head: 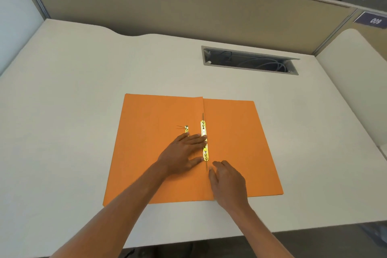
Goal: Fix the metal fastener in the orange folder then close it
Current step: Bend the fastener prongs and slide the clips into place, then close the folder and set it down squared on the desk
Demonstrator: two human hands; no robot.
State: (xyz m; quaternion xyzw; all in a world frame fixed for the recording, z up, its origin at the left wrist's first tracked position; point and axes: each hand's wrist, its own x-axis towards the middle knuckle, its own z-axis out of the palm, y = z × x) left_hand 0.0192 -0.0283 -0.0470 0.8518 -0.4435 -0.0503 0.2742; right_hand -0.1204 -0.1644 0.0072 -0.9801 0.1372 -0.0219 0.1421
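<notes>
An orange folder (236, 142) lies spread flat on the white desk, both flaps showing. A long gold metal fastener bar (203, 130) runs along the centre fold, with thin prongs sticking out at both ends. A second, shorter gold piece (186, 129) rests on the left flap, partly hidden under my fingers. My left hand (182, 153) lies flat on the left flap, fingertips touching the middle of the bar. My right hand (227, 182) rests just right of the fold near the bar's lower end, fingers loosely apart, holding nothing.
The white desk (73, 100) has a cable slot (249, 60) with grey wires at the back right. Beige partition panels (167, 2) wall in the back and sides. The desk's front edge runs just below the folder.
</notes>
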